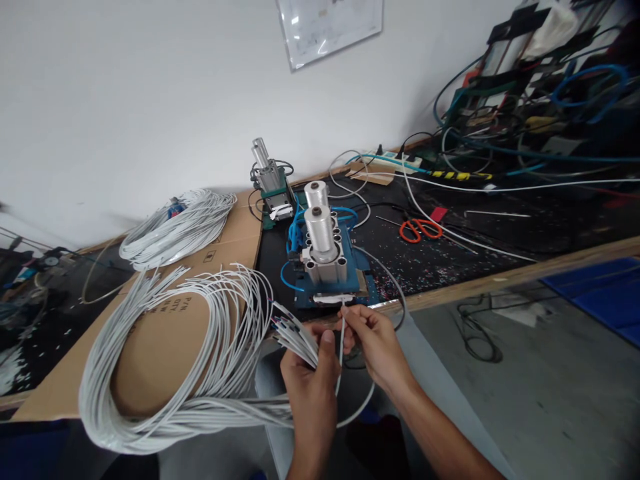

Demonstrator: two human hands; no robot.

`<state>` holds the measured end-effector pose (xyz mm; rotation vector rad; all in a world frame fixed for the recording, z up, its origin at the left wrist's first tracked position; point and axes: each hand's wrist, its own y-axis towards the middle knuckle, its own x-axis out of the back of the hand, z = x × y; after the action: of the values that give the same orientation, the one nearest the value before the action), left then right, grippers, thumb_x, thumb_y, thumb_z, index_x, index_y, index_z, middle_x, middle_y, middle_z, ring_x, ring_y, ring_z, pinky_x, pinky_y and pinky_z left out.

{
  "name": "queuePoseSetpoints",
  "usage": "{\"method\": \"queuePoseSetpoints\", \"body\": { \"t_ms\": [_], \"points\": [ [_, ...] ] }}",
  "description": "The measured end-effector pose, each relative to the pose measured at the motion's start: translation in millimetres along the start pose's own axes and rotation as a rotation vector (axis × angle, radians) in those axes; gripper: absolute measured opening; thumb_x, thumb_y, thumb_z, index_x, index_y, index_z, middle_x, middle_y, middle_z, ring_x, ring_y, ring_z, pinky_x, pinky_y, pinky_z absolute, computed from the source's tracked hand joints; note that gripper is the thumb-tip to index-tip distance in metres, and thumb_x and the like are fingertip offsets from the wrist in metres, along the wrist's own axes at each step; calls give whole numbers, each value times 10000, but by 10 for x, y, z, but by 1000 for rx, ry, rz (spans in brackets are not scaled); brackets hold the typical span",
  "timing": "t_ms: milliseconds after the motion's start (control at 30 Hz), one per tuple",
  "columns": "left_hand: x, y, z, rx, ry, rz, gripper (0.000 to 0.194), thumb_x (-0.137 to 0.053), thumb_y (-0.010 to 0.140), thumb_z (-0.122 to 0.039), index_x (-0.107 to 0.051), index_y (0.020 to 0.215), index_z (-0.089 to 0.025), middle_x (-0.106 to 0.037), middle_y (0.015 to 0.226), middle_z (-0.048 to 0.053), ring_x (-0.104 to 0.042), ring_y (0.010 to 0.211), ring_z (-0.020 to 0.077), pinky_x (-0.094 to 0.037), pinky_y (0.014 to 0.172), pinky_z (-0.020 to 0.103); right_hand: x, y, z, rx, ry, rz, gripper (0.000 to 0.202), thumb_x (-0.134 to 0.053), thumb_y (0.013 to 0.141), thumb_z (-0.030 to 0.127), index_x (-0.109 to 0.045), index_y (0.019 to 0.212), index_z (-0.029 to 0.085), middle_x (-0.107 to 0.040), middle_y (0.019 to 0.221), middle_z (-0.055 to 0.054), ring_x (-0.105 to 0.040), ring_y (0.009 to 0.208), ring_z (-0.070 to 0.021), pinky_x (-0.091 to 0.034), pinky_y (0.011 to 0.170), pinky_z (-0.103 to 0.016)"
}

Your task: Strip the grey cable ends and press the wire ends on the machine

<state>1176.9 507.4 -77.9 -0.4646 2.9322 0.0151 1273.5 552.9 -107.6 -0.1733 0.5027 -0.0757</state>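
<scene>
My left hand (313, 373) is closed round the end of a bundle of grey cables (296, 339), whose cut tips point up and left. The bundle loops back over cardboard on the left. Close beside it, my right hand (367, 337) pinches a single grey cable (342, 333) near its upper end. That end meets the front edge of a blue pneumatic machine (327, 267) with two silver cylinders. Whether the tip is inside the machine is too small to tell.
Cardboard (160, 353) lies under the cable coils at left, with another coil (175, 230) behind. A smaller machine (270, 183) stands near the wall. Orange-handled scissors (420, 230) and wire scraps lie on the black bench (480, 240). Hoses and equipment crowd the right rear.
</scene>
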Motion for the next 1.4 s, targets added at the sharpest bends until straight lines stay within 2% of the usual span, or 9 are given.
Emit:
{"method": "queuePoseSetpoints", "body": {
  "t_ms": [300,700,1000,1167,1267,1400],
  "points": [
    [-22,-21,-13,17,-53,19,347,-728,863,-487,-652,769,-161,-356,522,-93,-231,472,66,-248,442,179,-16,18,-12,-12,33,-10,452,-865,658,562,-676,618,154,-598,499,17,-491,396,-83,-410,390,-193],
    [-28,-27,-18,19,-61,-8,355,-758,829,-499,-659,775,-163,-350,510,-101,-231,464,63,-253,435,169,-16,16,12,-9,33,-11,453,-860,659,567,-672,610,158,-568,477,27,-476,395,-85,-431,402,-204],
    [-38,-16,-33,70,-105,-41,409,-810,754,-539,-663,754,-158,-356,516,-99,-248,466,55,-261,431,153,-7,19,7,-6,24,-5,454,-861,662,568,-671,633,156,-587,505,29,-490,406,-77,-419,407,-187],
    [-21,-18,-9,25,-109,-45,372,-801,784,-507,-672,750,-160,-377,510,-97,-266,458,48,-325,457,147,-10,-149,2,-17,-36,94,459,-836,714,564,-645,599,162,-552,434,34,-490,369,-88,-404,403,-194],
    [8,-53,-17,50,-159,-26,359,-817,774,-488,-667,784,-162,-394,500,-98,-290,442,47,-336,445,148,33,-340,29,35,-141,144,449,-771,798,568,-640,633,172,-584,456,28,-521,377,-95,-415,425,-198],
    [40,-122,-23,42,-232,16,352,-824,771,-476,-654,827,-172,-436,500,-87,-338,431,53,-327,425,152,119,-536,123,112,-251,149,392,-704,873,536,-647,715,182,-618,500,29,-558,393,-102,-434,449,-201]
  ]
}}
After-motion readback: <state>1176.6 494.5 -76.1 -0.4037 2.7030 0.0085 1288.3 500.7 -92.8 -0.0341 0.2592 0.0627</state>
